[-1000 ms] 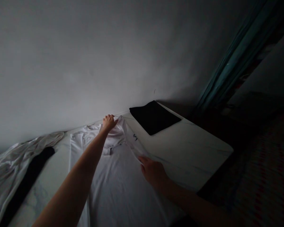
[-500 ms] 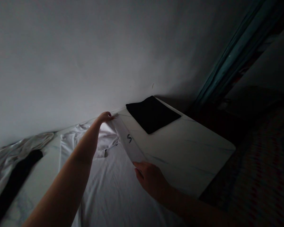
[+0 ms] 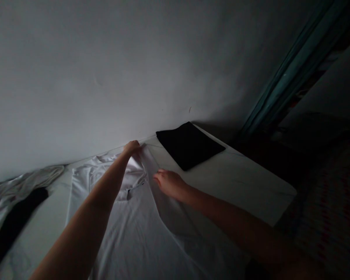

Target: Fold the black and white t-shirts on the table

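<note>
A white shirt (image 3: 134, 229) lies spread on the table, its right side folded inward in a long strip. At the far end of this strip, my left hand (image 3: 132, 147) is closed on the shirt's corner. My right hand (image 3: 169, 183) rests on the strip's outer part, fingers loosely bent and not visibly gripping; it covers the dark printed mark. Inside the neck opening, shiny inner fabric and a small label (image 3: 123, 195) show. My left forearm hides part of the shirt's upper left.
A folded black cloth (image 3: 189, 147) lies at the table's far right, by the wall. On the left are a crumpled pale garment (image 3: 43, 177) and a long black item (image 3: 20, 216). The marble-patterned table (image 3: 251, 182) ends at a rounded right corner. A teal curtain (image 3: 280, 85) hangs beyond.
My right hand has let go of the strip's near edge and slid up along it, now covering the printed mark. My left hand stays at the far corner.
</note>
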Tool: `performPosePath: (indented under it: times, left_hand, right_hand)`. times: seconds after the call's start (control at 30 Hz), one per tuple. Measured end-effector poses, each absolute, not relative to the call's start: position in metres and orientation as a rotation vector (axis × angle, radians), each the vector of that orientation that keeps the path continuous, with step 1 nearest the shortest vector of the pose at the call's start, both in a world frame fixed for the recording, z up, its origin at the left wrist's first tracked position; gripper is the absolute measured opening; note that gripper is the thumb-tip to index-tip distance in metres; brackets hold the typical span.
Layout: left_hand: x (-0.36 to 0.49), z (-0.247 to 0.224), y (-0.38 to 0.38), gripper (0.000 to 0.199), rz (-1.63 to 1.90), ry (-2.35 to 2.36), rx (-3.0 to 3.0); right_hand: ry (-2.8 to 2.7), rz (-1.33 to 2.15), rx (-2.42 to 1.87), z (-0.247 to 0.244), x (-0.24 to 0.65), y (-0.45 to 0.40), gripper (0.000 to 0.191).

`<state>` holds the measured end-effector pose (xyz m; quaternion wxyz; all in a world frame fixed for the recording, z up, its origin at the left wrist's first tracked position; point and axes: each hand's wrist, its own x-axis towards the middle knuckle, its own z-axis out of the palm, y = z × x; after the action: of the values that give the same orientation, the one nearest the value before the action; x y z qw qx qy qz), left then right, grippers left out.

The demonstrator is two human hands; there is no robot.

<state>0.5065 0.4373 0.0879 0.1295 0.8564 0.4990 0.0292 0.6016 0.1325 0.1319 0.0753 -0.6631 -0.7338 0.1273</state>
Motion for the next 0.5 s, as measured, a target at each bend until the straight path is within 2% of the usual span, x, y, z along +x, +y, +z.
performPosePath:
  times: [0.07, 0.13, 0.3, 0.5]
  left_hand:
    - [0.5, 0.093, 0.434, 0.04, 0.073, 1.462, 2.496]
    - [0.483, 0.101, 0.432, 0.042, 0.051, 1.46, 2.487]
    - [0.421, 0.12, 0.425, 0.042, 0.008, 1.282, 2.256]
    - [0.384, 0.134, 0.401, 0.028, 0.085, 1.181, 2.113]
  right_hand:
    - [-2.164, 0.179, -1.928, 0.116, 0.603, 0.173, 0.035]
    - [-2.2, 0.117, -1.849, 0.097, 0.601, 0.206, 0.038]
    - [-2.225, 0.181, -1.826, 0.065, 0.597, 0.248, 0.044]
    - [-2.216, 0.207, -1.86, 0.07, 0.601, 0.275, 0.045]
